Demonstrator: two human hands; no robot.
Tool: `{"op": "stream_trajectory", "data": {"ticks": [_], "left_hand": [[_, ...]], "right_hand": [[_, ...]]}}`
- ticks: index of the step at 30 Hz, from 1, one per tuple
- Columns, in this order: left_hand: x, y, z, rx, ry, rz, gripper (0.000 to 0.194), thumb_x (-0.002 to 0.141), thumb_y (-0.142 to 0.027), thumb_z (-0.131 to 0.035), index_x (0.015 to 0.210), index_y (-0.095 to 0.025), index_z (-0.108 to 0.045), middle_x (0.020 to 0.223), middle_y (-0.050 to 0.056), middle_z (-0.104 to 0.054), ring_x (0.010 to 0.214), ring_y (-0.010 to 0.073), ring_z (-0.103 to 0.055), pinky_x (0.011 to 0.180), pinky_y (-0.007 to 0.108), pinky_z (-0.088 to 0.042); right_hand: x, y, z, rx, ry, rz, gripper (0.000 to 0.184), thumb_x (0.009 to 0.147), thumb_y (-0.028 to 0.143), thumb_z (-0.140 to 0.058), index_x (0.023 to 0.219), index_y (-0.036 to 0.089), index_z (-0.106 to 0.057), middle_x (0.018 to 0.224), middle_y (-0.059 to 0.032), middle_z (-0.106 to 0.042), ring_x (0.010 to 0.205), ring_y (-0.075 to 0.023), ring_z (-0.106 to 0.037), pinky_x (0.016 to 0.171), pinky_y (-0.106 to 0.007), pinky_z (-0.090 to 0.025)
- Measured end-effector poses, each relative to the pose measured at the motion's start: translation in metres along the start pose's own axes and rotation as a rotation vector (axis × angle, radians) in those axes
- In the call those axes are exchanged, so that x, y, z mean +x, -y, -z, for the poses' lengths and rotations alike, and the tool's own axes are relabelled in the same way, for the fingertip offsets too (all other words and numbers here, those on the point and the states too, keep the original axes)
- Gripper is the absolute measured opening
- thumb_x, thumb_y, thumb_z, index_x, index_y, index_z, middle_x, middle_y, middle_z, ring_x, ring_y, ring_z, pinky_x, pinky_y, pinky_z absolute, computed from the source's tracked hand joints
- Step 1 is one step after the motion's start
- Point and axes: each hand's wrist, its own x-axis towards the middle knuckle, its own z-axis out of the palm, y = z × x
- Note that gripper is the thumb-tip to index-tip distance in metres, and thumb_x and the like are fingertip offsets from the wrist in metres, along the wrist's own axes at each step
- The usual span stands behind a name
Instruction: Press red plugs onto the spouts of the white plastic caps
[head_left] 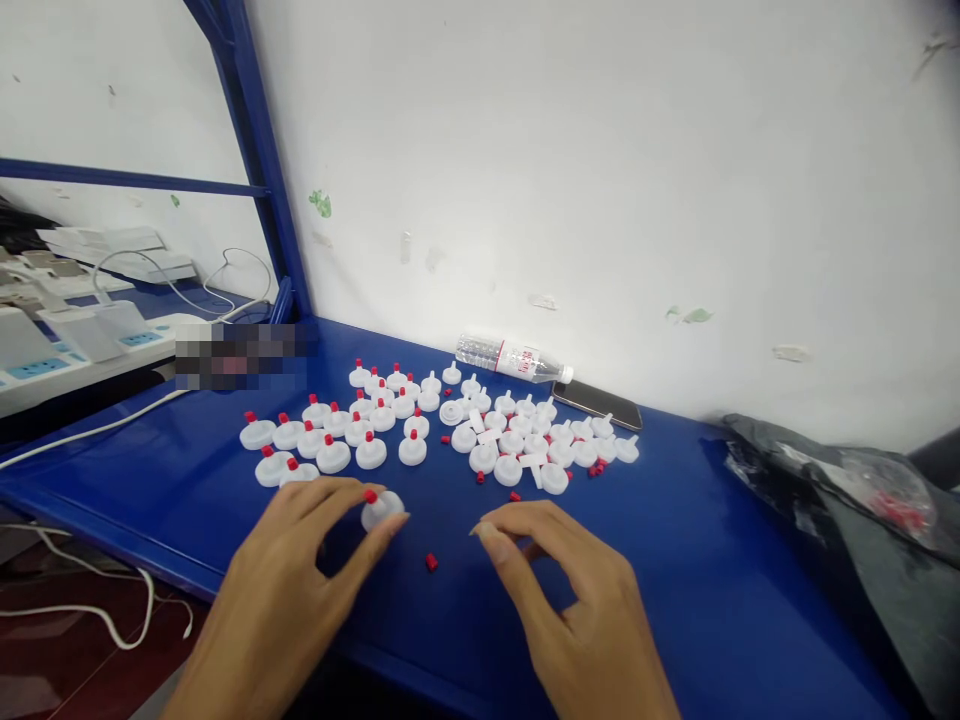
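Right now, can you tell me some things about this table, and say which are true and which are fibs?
1. The left hand holds a white piece with a red cap on it. True.
2. The bottle stands upright. False: it lies on its side.
3. The table is yellow. False: it is blue.
4. A loose red cap lies on the table between the left hand and the right hand. True.
5. A phone lies near the bottle. True.
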Motion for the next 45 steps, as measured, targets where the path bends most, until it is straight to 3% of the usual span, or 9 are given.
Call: {"op": "stream_trajectory", "data": {"ticks": [4,10,13,18,26,31,36,40,45], "left_hand": [[0.014,0.028,-0.001,0.121,0.076,0.045,0.054,0.089,-0.068,-0.052,0.103,-0.022,-0.077,0.109,0.009,-0.074,0.104,0.0332,-0.068,0.088,0.044,-0.053],[0.003,0.015,0.003,0.109,-0.074,0.092,0.057,0.089,-0.067,-0.057,0.127,-0.026,-0.067,0.094,0.002,-0.069,0.062,0.0170,-0.061,0.058,0.029,-0.050],[-0.009,-0.002,0.003,-0.005,-0.095,-0.075,0.039,0.095,-0.057,-0.059,0.121,-0.030,-0.068,0.099,0.001,-0.066,0.075,0.0154,-0.065,0.068,0.024,-0.053],[-0.014,-0.010,-0.017,-0.099,0.135,-0.343,0.025,0.102,-0.041,-0.053,0.114,-0.034,-0.074,0.108,-0.001,-0.068,0.077,0.0105,-0.071,0.069,0.018,-0.055],[-0.004,-0.015,-0.019,-0.267,0.171,-0.286,0.015,0.101,-0.030,-0.057,0.103,-0.031,-0.072,0.105,-0.005,-0.074,0.088,0.0112,-0.074,0.083,0.017,-0.057],[-0.004,-0.043,-0.007,-0.482,0.142,-0.225,0.010,0.094,-0.023,-0.069,0.097,-0.031,-0.073,0.093,-0.008,-0.076,0.084,0.0094,-0.074,0.080,0.012,-0.056],[-0.006,-0.058,-0.017,-0.685,0.340,-0.231,0.024,0.096,-0.013,-0.062,0.101,-0.031,-0.078,0.097,-0.004,-0.074,0.081,0.0089,-0.072,0.072,0.013,-0.057],[-0.008,-0.059,-0.027,-0.690,0.452,-0.280,0.033,0.098,-0.012,-0.059,0.112,-0.035,-0.077,0.103,-0.002,-0.073,0.089,0.0105,-0.072,0.078,0.017,-0.057],[-0.007,-0.059,-0.023,-0.697,0.418,-0.330,0.038,0.096,-0.008,-0.060,0.118,-0.036,-0.074,0.103,-0.002,-0.071,0.089,0.0097,-0.070,0.078,0.017,-0.056]], "right_hand": [[0.010,-0.017,0.026,-0.314,-0.101,0.042,0.015,0.097,0.033,-0.058,0.096,0.029,-0.073,0.095,-0.0012,-0.077,0.082,-0.0212,-0.072,0.072,-0.030,-0.054],[0.043,-0.039,0.062,-0.579,0.096,-0.084,0.014,0.096,0.039,-0.062,0.101,0.030,-0.072,0.097,0.0004,-0.077,0.069,-0.0196,-0.070,0.064,-0.032,-0.049],[0.050,-0.048,0.061,-0.682,0.169,-0.106,0.018,0.094,0.041,-0.065,0.107,0.030,-0.071,0.099,-0.0003,-0.076,0.072,-0.0206,-0.069,0.064,-0.033,-0.047],[0.047,-0.054,0.052,-0.778,0.219,-0.147,0.019,0.096,0.034,-0.064,0.114,0.029,-0.067,0.106,-0.0019,-0.073,0.074,-0.0228,-0.069,0.064,-0.034,-0.046],[0.025,-0.037,0.055,-0.427,0.183,-0.136,0.015,0.098,0.034,-0.060,0.084,0.026,-0.059,0.101,0.0006,-0.073,0.087,-0.0203,-0.071,0.072,-0.031,-0.051],[-0.011,-0.035,0.025,-0.264,0.347,-0.082,0.004,0.097,0.026,-0.060,0.095,0.029,-0.060,0.095,0.0030,-0.075,0.084,-0.0187,-0.073,0.074,-0.029,-0.056],[-0.029,-0.042,0.000,-0.158,0.216,0.020,0.048,0.093,0.026,-0.068,0.135,0.035,-0.048,0.104,0.0038,-0.077,0.089,-0.0165,-0.074,0.083,-0.025,-0.059],[-0.030,-0.045,-0.001,-0.136,0.191,0.034,0.059,0.090,0.016,-0.069,0.138,0.040,-0.044,0.105,0.0075,-0.076,0.092,-0.0132,-0.074,0.086,-0.021,-0.058],[-0.029,-0.042,0.000,-0.112,0.216,0.016,0.045,0.091,0.018,-0.068,0.129,0.038,-0.053,0.106,0.0070,-0.077,0.095,-0.0140,-0.074,0.086,-0.022,-0.058]]}}
